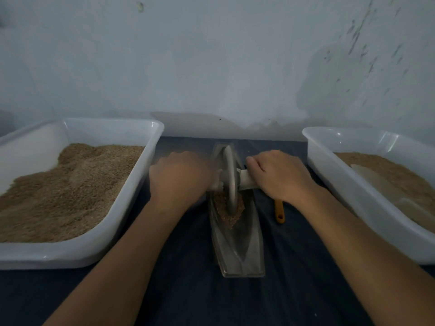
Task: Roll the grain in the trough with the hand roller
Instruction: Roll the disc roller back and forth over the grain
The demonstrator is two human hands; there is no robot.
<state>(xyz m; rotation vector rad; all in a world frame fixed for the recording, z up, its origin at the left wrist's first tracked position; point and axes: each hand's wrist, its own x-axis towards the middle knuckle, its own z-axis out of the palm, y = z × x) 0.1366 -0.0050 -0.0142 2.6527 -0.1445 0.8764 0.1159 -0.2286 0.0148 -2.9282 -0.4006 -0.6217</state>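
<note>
A narrow boat-shaped metal trough (237, 250) lies lengthwise on the dark cloth in the middle. A metal disc roller (230, 177) stands upright in it, its rim sunk into a small heap of brown grain (227, 211). My left hand (181, 180) grips the roller's white axle handle on the left side. The right end of the axle (246, 180) is gripped by my right hand (280, 176). Most of each handle is hidden under the fingers. The left hand looks blurred.
A white tub (77, 252) heaped with brown grain stands at the left. Another white tub (353, 203) with grain and a pale scoop stands at the right. An orange spoon handle (279, 212) lies beside the trough. A pale wall rises close behind.
</note>
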